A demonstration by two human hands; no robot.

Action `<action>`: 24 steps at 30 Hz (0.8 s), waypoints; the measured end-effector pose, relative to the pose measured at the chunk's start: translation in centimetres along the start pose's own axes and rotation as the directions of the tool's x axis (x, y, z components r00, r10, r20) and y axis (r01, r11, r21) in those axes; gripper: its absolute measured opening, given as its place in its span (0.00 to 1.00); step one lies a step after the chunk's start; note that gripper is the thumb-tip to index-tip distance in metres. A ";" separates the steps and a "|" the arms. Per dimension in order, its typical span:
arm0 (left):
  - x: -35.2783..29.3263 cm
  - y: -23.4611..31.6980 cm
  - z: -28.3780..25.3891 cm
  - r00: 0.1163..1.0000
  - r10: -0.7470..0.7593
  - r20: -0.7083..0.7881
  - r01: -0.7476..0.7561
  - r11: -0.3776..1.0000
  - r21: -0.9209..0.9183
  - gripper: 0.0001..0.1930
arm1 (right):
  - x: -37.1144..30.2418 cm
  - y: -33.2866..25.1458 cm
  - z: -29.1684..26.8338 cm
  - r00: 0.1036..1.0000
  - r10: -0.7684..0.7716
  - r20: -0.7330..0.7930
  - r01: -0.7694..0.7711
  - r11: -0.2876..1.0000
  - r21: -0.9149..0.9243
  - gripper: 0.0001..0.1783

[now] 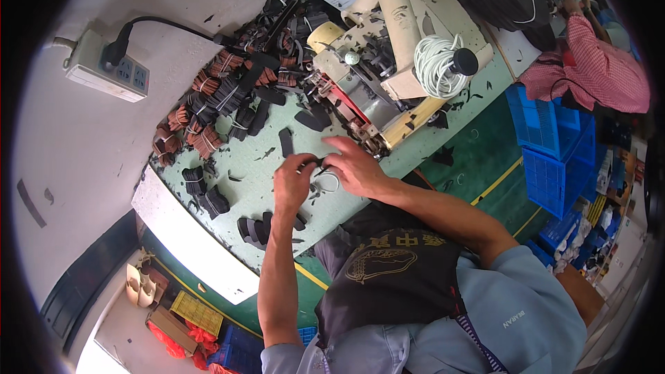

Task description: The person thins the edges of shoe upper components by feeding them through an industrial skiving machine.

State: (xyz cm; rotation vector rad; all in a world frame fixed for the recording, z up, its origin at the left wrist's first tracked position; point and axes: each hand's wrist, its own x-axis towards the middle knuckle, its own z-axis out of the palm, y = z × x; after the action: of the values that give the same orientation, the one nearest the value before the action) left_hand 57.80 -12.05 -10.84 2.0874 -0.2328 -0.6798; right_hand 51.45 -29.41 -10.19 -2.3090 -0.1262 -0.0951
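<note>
My left hand is closed, thumb and fingertips pinching a small black strip above the green worktop. From the other side my right hand pinches the same strip, one finger sticking out. Most of the strip is hidden by the fingers. A thin whitish loop shows just below my right fingertips. Beyond my left hand lies a loose black strip. Small stacks of black pieces sit close to my left wrist, with more stacks farther left.
A cream machine with a red bar stands beyond my hands, a coil of white cord on it. Tied brown and black bundles crowd the back left. A socket block hangs on the wall. Blue crates and a person in red checks are right.
</note>
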 end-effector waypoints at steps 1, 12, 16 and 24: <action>0.0 0.0 -0.1 0.999 0.000 0.032 0.000 1.000 -0.005 0.08 | 0.1 0.3 0.6 0.991 0.036 0.128 -0.040 0.999 0.033 0.10; 2.0 -3.3 -0.6 0.939 0.146 -0.311 0.075 0.796 0.601 0.11 | -1.7 2.1 3.6 0.603 0.593 0.533 -0.780 0.297 0.551 0.14; 1.5 -1.6 -1.1 0.927 -0.272 -0.260 0.268 0.962 -0.051 0.12 | 0.1 1.3 3.1 0.478 0.591 0.650 -0.699 -0.193 0.689 0.12; 0.9 0.7 -2.1 0.971 -0.054 0.233 0.056 0.998 -0.003 0.12 | 1.2 0.3 0.9 0.979 -0.012 0.202 -0.029 0.980 0.199 0.13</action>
State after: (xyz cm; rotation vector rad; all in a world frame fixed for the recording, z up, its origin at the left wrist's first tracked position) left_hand 59.73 -11.31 -9.72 2.0097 -0.3035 -0.9594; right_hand 52.66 -28.92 -10.86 -2.1121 -0.2188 0.1518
